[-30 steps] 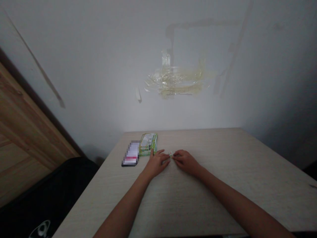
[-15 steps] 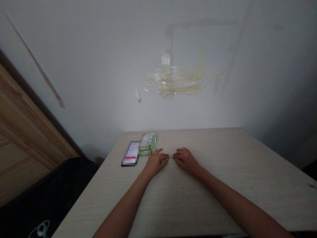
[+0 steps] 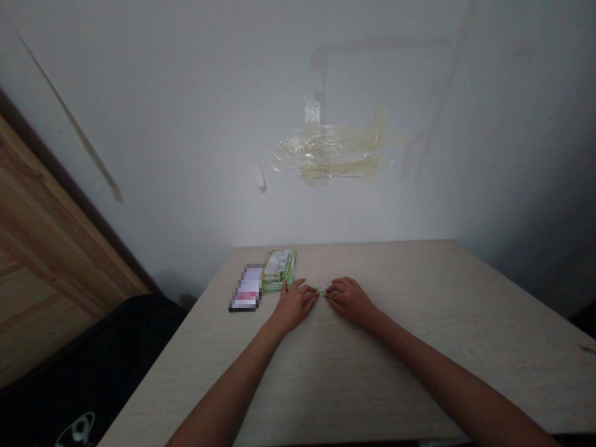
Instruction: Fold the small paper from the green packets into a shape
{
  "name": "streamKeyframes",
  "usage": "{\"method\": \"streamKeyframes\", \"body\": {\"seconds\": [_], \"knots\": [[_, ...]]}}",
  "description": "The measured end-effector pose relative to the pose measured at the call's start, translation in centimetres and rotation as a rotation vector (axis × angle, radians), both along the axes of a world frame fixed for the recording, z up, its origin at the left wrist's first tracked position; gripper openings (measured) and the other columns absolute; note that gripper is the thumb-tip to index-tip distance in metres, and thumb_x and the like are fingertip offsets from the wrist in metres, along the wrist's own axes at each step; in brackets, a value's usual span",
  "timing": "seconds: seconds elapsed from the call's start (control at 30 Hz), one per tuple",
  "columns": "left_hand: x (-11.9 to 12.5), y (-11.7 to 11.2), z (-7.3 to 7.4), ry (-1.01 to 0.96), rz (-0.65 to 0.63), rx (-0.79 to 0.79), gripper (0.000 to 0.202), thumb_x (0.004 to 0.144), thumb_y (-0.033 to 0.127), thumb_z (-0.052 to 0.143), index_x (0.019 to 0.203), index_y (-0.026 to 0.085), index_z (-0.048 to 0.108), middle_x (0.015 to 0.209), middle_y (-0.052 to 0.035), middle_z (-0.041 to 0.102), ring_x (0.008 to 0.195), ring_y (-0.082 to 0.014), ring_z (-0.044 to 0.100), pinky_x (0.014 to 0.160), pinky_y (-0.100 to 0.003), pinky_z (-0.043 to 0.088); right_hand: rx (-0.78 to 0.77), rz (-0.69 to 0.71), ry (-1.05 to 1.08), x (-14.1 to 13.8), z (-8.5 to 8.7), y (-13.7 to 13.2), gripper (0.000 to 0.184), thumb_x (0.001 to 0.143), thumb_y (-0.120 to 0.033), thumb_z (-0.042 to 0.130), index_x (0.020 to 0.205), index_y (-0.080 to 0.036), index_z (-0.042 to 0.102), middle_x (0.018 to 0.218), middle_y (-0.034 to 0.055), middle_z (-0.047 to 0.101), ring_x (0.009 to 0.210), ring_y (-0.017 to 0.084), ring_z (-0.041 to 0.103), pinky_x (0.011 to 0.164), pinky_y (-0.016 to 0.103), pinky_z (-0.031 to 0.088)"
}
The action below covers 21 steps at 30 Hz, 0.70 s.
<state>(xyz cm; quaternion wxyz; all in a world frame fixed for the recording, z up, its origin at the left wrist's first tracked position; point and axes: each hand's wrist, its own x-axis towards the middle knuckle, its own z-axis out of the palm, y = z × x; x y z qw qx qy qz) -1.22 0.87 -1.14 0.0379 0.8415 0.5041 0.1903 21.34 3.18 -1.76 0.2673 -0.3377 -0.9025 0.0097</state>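
Between my fingertips, low over the table (image 3: pixel 326 385), is a small white-and-green piece (image 3: pixel 321 290), perhaps folded paper; it is too small to name surely. My left hand (image 3: pixel 296 302) pinches its left side with thumb and fingertips, one finger raised toward the stack. From the other side my right hand (image 3: pixel 350 298) pinches the piece, its fingers bent together. A stack of green-and-white printed packets (image 3: pixel 279 268) lies just beyond my left hand. To the left of the stack rests a phone (image 3: pixel 246 290) with a blurred screen.
A white wall (image 3: pixel 186 124) with peeling clear tape (image 3: pixel 330 152) rises behind the table. At the left are a wooden panel (image 3: pixel 41 261) and a black bag-like item (image 3: pixel 116 354) beside the table edge.
Both hands keep nearly the same place at the small piece. The view has shifted very slightly; the stack and the phone have stayed put.
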Motion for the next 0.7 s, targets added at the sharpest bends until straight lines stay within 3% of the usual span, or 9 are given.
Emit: {"method": "streamKeyframes", "body": {"seconds": [0.43,0.7], "knots": [[-0.4,0.0,-0.05,0.032,-0.02,0.033,0.029,0.094,0.04,0.044,0.116,0.043,0.064,0.122,0.0035,0.064,0.133,-0.0307,0.036,0.109,-0.069,0.012,0.015,0.041,0.019,0.37,-0.5,0.32,0.021,0.092,-0.027,0.056,0.105,-0.026,0.072,0.105,0.0056,0.069,0.101,0.02,0.06,0.096,0.039,0.041],[0.39,-0.38,0.0,0.007,-0.013,-0.01,0.029,0.094,0.042,0.045,0.117,0.045,0.062,0.123,-0.0004,0.063,0.132,-0.0285,0.039,0.108,-0.07,0.01,-0.008,0.051,0.036,0.37,-0.61,0.34,0.021,0.09,-0.024,0.058,0.105,-0.028,0.072,0.106,0.0055,0.069,0.103,0.022,0.06,0.096,0.041,0.04]]}}
